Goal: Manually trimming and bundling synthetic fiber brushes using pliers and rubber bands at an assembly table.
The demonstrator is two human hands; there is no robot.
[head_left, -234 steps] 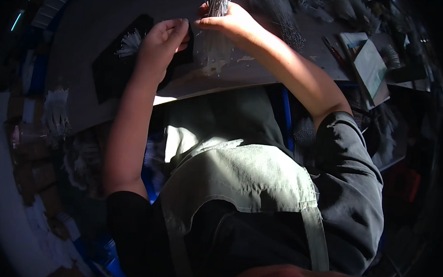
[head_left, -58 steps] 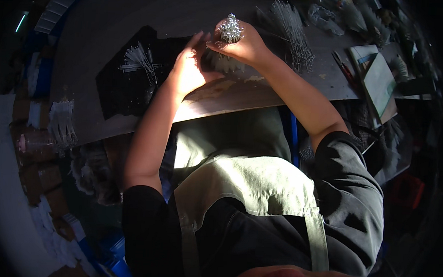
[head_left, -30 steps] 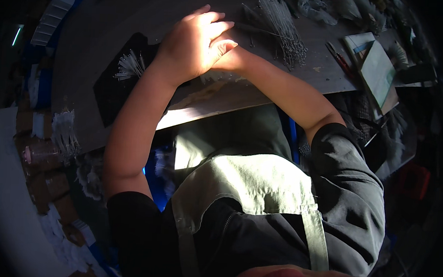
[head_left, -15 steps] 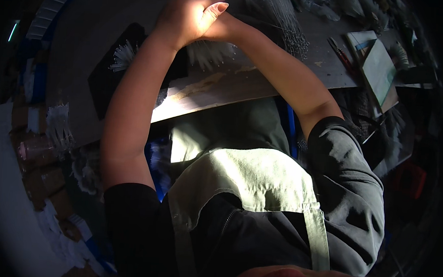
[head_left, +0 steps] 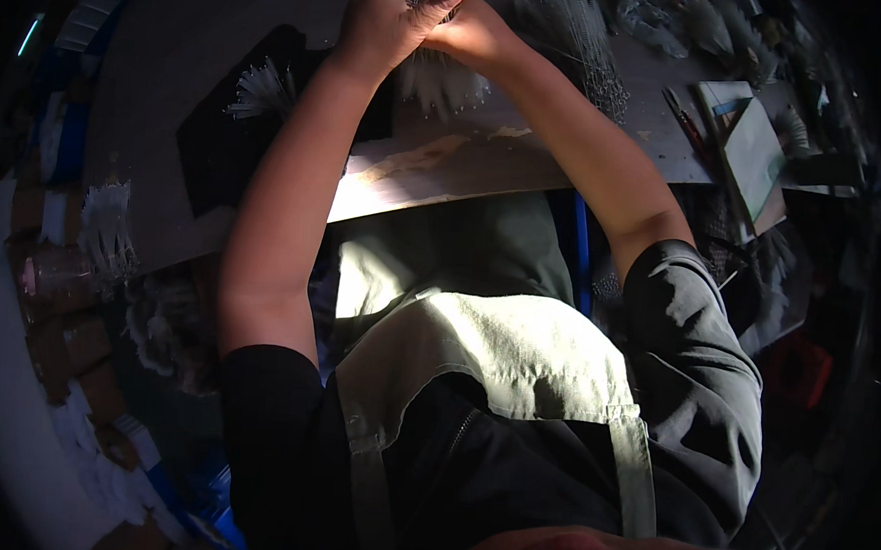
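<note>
My left hand (head_left: 389,18) and my right hand (head_left: 478,38) meet at the far edge of the grey worktable (head_left: 527,150), pressed together. Both close around a bundle of white feathery sprigs (head_left: 441,81), whose fringe hangs out below the fingers. My left hand lies over the top and hides most of the bundle. A small white tuft (head_left: 261,86) lies on a black mat (head_left: 218,154) to the left of my left forearm.
A loose pile of thin silvery stems (head_left: 582,38) lies right of my hands. Further right are pens (head_left: 683,118) and a green-covered notebook (head_left: 756,142). More white tufts (head_left: 104,228) and boxes stand on the floor to the left.
Both hands have moved up, away from my body, and stayed together. The silvery bundle head that stood out between the fingers earlier is now mostly covered by my left hand.
</note>
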